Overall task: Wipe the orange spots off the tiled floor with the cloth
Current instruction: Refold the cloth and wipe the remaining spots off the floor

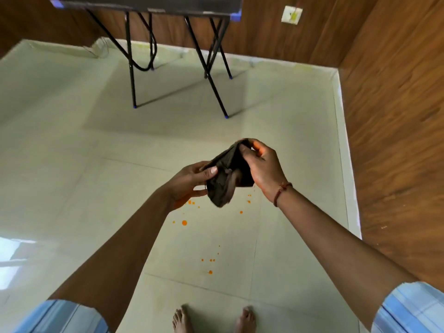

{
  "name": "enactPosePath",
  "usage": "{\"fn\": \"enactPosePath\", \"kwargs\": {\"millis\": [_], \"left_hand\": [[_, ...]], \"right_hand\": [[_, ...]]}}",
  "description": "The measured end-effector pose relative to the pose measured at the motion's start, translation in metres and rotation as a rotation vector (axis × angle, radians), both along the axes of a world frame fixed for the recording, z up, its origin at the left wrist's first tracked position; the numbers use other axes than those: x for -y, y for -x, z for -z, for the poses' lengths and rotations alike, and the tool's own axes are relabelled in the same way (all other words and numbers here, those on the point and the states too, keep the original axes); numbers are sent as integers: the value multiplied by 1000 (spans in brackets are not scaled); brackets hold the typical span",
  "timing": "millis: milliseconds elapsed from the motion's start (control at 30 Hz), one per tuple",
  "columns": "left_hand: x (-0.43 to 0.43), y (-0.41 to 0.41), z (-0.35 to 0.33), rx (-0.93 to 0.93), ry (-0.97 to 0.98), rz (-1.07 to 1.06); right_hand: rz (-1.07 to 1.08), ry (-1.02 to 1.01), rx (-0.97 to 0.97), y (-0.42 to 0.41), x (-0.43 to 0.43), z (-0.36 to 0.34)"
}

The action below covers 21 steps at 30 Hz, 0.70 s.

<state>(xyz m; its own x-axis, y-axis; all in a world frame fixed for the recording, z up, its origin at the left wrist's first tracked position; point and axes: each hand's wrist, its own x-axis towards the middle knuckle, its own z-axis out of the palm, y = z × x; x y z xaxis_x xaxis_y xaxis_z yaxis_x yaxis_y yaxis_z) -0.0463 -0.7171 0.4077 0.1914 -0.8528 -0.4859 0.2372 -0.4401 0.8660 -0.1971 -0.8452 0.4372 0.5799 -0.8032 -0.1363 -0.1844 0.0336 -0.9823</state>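
A dark brown cloth [228, 174] hangs bunched in the air between both hands, well above the floor. My left hand [189, 181] pinches its lower left edge with thumb and fingers. My right hand [263, 167] grips its upper right part, fingers curled round the fabric. Several small orange spots lie on the pale tiled floor [72, 179] below the cloth: a larger one [184, 222] near my left wrist, a few [249, 201] under my right hand, and a cluster [210, 272] closer to my bare feet [211, 319].
A black folding table [149, 6] on thin metal legs [217, 92] stands at the far side of the floor. Wood-panelled walls [396, 116] close the room at the back and right. A white wall socket [291, 14] sits on the back wall.
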Motion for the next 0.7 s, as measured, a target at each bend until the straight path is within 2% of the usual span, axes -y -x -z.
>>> {"fn": "enactPosePath", "kwargs": {"millis": [133, 200, 267, 333, 433, 500, 600, 700], "left_hand": [[2, -3, -76, 113, 200, 1], [0, -1, -115, 182, 255, -69], [-2, 5, -149, 207, 223, -195], [-3, 9, -177, 137, 199, -331], [-8, 8, -221, 149, 156, -441], [-11, 6, -233, 217, 74, -480], [-15, -1, -240, 321, -62, -536], [-23, -9, -250, 245, -72, -490]], "right_hand": [[-134, -120, 47, -18, 0, -71], [-93, -148, 102, -25, -2, -109], [50, -196, 135, -29, -3, -137], [98, -273, 123, -26, -11, -157], [-94, -400, 48, -17, -39, -181], [-141, -462, 92, -12, -51, -189], [-87, -403, 159, -10, -62, -204], [-132, -230, 67, -14, -69, -214]]}}
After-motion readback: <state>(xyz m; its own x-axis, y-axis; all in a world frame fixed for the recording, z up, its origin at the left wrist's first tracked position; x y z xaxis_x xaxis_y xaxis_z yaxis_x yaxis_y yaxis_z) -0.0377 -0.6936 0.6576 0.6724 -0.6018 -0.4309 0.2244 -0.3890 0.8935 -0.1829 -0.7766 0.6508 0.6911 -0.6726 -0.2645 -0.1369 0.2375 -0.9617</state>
